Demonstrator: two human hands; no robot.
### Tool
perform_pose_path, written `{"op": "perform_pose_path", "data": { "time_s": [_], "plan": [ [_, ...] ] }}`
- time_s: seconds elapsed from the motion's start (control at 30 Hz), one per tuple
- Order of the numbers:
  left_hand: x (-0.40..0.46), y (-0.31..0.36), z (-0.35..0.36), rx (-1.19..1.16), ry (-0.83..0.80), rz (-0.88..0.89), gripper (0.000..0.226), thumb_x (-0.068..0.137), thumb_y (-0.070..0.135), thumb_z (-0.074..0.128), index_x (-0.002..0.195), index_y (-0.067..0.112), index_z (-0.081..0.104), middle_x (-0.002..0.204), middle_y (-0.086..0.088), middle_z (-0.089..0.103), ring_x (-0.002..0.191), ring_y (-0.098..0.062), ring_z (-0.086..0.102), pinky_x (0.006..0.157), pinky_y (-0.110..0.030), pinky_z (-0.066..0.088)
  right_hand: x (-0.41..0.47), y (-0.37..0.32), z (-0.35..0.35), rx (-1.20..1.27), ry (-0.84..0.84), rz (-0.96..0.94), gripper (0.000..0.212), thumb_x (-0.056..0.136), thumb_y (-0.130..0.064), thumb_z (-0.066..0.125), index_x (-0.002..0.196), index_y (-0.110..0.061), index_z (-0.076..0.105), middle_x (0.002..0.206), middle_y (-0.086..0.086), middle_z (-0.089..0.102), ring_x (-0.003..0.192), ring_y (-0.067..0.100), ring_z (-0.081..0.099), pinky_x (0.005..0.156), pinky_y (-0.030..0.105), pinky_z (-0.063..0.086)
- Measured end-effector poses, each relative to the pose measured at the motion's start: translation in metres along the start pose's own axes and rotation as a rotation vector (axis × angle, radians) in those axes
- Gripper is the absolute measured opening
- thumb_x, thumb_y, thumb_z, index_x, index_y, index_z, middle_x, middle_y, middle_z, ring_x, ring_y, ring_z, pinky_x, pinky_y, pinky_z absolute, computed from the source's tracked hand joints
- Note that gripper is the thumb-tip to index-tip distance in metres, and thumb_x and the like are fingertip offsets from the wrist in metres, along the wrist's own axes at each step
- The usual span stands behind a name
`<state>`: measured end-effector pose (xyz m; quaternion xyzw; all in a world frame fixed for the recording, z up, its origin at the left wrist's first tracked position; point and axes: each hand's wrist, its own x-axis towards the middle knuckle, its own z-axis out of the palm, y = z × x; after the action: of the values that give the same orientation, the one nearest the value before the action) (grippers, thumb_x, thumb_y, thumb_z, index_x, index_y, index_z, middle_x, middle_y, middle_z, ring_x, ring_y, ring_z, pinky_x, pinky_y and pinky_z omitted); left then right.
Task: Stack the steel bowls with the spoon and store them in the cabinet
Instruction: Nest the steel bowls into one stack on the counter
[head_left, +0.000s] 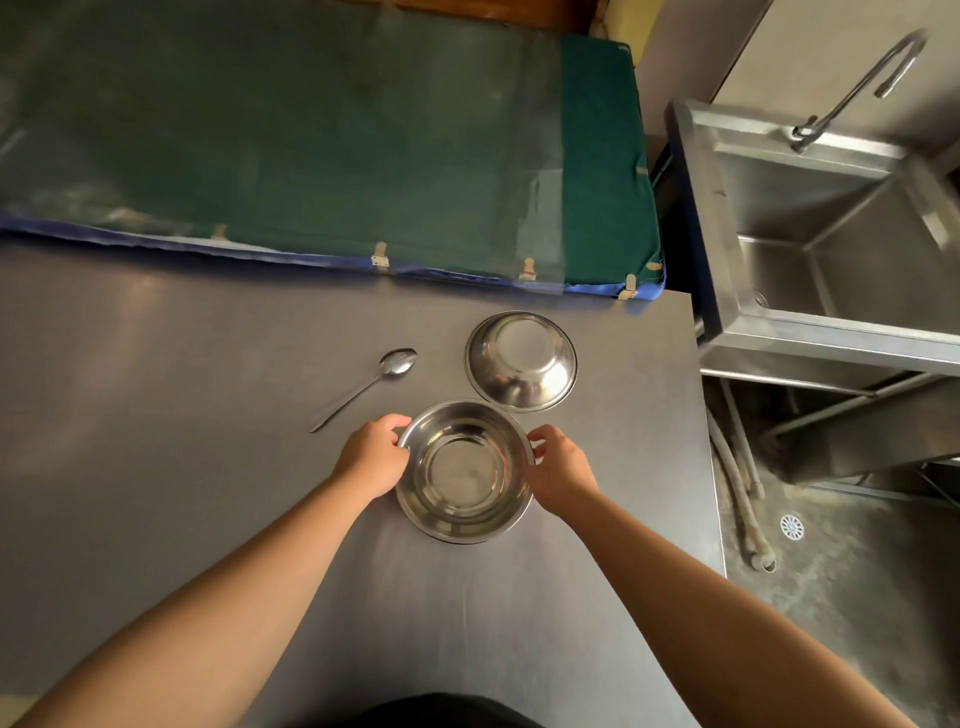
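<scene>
A steel bowl (464, 472) stands upright on the grey table (182, 389), mouth up. My left hand (373, 457) grips its left rim and my right hand (560, 467) grips its right rim. Just beyond it, a second steel bowl (521, 361) lies upside down, its edge almost touching the first. A steel spoon (370, 384) lies on the table to the left of the bowls, its head pointing away from me. No cabinet shows in this view.
A green padded mat with a blue edge (322, 145) lies along the table's far side. To the right stands a steel sink (831, 218) with a curved tap (862, 83). Hoses and a floor drain (791, 526) lie below the table's right edge.
</scene>
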<state>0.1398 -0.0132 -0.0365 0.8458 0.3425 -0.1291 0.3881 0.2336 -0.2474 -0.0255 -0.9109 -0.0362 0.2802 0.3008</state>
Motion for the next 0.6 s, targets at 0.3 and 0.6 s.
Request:
{"op": "perform_pose_path", "data": {
  "time_s": [0.3,0.6],
  "plan": [
    [0.031,0.007,-0.009,-0.008,-0.064,-0.035,0.022,0.082,0.036,0.066,0.103,0.027,0.064,0.097,0.008,0.068,0.085,-0.015,0.067,0.076,-0.031,0.053,0.022,0.004,-0.019,0.003,-0.093,0.034,0.042,0.090,-0.032,0.070,0.128,-0.020,0.059,0.108,0.001,0.065,0.084,0.018,0.064,0.073,0.031,0.054],
    [0.100,0.074,-0.012,-0.030,-0.053,0.025,0.048,0.082,0.051,0.067,0.119,0.020,0.065,0.116,0.000,0.069,0.102,-0.021,0.064,0.094,-0.033,0.049,0.081,-0.002,-0.057,0.216,0.004,0.147,0.050,0.081,-0.035,0.082,0.122,-0.014,0.061,0.092,-0.003,0.066,0.073,0.020,0.068,0.081,0.045,0.062]
  ]
}}
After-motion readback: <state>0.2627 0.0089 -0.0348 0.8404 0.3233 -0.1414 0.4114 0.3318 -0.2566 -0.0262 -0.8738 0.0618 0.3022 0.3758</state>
